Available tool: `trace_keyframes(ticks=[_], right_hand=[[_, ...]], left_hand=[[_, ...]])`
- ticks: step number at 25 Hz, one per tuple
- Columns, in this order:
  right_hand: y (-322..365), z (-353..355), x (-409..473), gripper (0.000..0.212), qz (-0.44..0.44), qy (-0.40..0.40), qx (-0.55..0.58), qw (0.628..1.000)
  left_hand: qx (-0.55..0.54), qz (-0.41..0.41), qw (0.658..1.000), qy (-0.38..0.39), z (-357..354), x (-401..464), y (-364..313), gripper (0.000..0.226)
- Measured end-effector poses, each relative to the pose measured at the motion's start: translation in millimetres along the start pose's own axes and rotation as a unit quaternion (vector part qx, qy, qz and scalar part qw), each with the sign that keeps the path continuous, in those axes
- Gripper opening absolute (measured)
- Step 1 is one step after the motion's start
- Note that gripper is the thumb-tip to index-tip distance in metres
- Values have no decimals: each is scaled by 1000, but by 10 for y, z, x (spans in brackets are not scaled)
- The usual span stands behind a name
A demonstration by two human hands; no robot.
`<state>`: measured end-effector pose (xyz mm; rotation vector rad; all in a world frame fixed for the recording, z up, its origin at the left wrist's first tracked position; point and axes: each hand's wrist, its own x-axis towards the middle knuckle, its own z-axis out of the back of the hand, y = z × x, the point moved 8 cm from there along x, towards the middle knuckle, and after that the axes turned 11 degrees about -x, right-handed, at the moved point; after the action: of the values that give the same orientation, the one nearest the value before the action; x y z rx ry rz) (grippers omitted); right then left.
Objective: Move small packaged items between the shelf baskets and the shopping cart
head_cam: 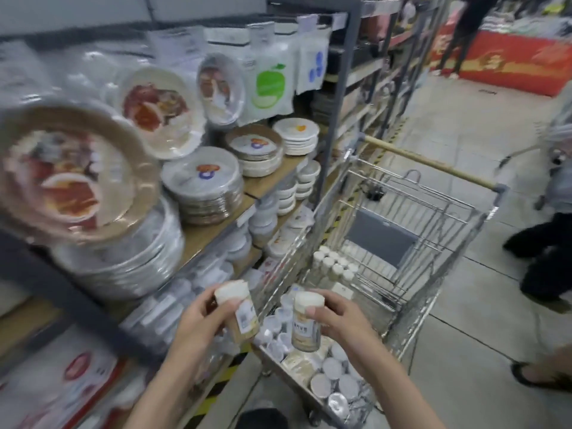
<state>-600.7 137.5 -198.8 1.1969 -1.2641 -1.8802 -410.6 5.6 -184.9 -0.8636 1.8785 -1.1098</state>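
Grey tiled floor [464, 125]; plate-stacked shelf [216, 224]

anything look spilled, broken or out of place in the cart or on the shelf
Nothing stands out. The left hand and right hand each hold an intact white-capped bottle over the shopping cart, where more bottles stand upright. The plate stacks sit neatly.
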Motion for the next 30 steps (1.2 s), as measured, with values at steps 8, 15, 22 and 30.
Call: trace_keyframes(ticks=[8,15,22,30], right_hand=[[648,-1433,-66,21,45,128,-21,990],[1270,-3316,-368,32,103,252,-28,962],[1993,-4030,-541,24,216,244,17,945],[2775,-4489,-340,30,273,253,22,928]], left_hand=[[-47,-86,990,-105,1263,-714,-628,22],[-85,-166,948,-256,2895,-1704,-1513,24],[-88,-250,933,-244,3434,-1904,-2325,42],[9,-331,886,-324,3641,-1713,-2920,23]])
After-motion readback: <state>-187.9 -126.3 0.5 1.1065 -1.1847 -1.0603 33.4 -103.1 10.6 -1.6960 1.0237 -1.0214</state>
